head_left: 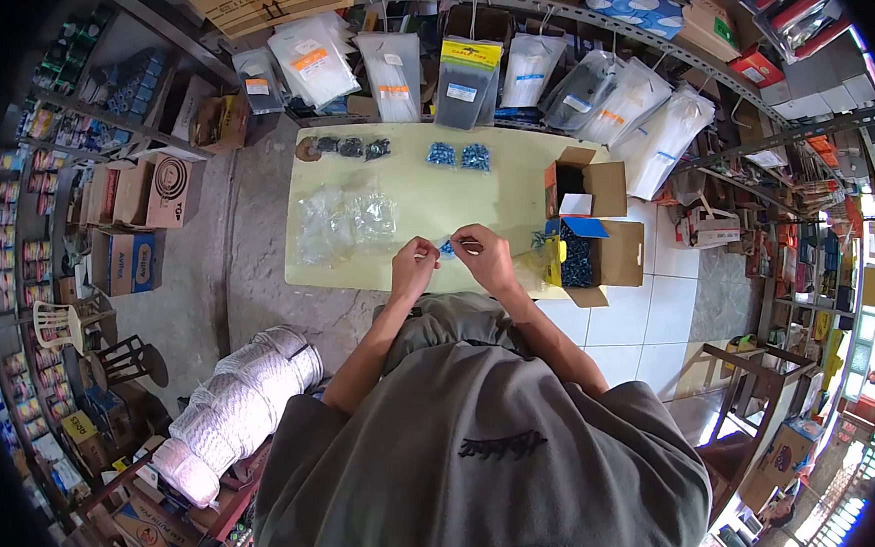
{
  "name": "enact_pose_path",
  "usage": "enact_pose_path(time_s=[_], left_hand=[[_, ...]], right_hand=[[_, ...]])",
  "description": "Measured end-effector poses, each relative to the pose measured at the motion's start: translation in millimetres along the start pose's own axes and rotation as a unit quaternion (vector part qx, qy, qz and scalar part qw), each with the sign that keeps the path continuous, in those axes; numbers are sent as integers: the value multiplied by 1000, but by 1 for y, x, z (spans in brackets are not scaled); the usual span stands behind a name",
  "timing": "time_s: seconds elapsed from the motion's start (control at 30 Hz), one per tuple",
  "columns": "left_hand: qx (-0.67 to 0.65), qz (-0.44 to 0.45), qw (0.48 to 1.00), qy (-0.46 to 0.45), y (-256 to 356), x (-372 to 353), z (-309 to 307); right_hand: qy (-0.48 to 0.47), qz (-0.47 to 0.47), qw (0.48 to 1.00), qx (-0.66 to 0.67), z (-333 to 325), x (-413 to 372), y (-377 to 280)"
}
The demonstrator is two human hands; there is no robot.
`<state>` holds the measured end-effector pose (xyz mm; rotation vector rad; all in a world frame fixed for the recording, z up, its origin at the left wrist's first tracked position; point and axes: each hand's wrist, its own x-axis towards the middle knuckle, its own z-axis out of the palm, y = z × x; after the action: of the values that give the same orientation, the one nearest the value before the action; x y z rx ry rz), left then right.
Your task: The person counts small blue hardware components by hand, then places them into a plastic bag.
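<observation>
Near the front edge of the pale yellow table [433, 199], my left hand [414, 269] and my right hand [485, 259] are close together, fingers pinched. Between them is a small clear bag of blue pieces [446, 247], gripped by my right hand. What my left fingers pinch is too small to make out. Two filled bags of blue pieces [475, 157] lie near the back edge. Empty clear bags [346, 222] are spread at the left. To the right, an open box [579, 261] holds many blue pieces.
Another open carton [608, 190] stands behind the box. Small dark bags [351, 147] lie at the back left. Packs of cable ties [469, 81] hang above the far edge. A wrapped rope roll [240, 401] is at the lower left, with shelves on both sides.
</observation>
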<state>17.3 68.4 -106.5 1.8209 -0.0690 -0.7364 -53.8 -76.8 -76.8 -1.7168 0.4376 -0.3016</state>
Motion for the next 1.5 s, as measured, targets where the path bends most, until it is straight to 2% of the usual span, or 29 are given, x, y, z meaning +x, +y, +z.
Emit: enact_pose_path(time_s=[0.33, 0.43, 0.5, 0.6, 0.63, 0.7, 0.77, 0.8, 0.83, 0.87, 0.93, 1.03, 1.17, 1.37, 1.43, 1.5], left_hand=[[-7, -9, 999, -50, 2, 5, -4], [0, -9, 999, -49, 3, 7, -4], [-3, -11, 999, -47, 5, 6, -4], [-4, -3, 999, -49, 7, 5, -6], [-4, -3, 999, -52, 7, 5, -6], [-16, -19, 998, -49, 9, 5, -7], [-15, -15, 999, -48, 8, 6, -8], [-13, -11, 999, -48, 6, 6, -8], [-11, -11, 999, -51, 5, 6, -8], [-16, -7, 998, -53, 5, 6, -7], [-17, -2, 998, -55, 4, 7, -6], [-18, 3, 998, -64, 3, 7, -5], [-24, -13, 998, -51, 4, 3, -8], [-31, -21, 998, -53, 6, 4, -8], [-33, -24, 998, -53, 6, 3, -8], [-34, -26, 998, -53, 7, 4, -8]], right_hand=[[-13, 34, 999, -30, 0, 0, 2], [-21, 16, 997, -70, -3, 2, -2], [-45, -60, 988, -136, -6, -1, -3], [-43, -90, 990, -98, -7, -1, -3], [-42, -89, 990, -100, -11, -1, -3], [33, 32, 992, -120, -27, 0, 2], [53, 5, 986, -157, -46, 6, 38], [84, -48, 949, -300, -54, 10, 58], [113, -99, 887, -436, -61, 12, 76], [117, -98, 886, -437, -66, 13, 96], [-16, 103, 826, -554, -73, 17, 126], [-32, 121, 813, -569, -80, 30, 137], [-17, 127, 822, -555, -83, 36, 137], [-52, 91, 798, -593, -92, 38, 135], [-52, 49, 804, -591, -93, 35, 135], [-76, 57, 797, -596, -93, 39, 121]])
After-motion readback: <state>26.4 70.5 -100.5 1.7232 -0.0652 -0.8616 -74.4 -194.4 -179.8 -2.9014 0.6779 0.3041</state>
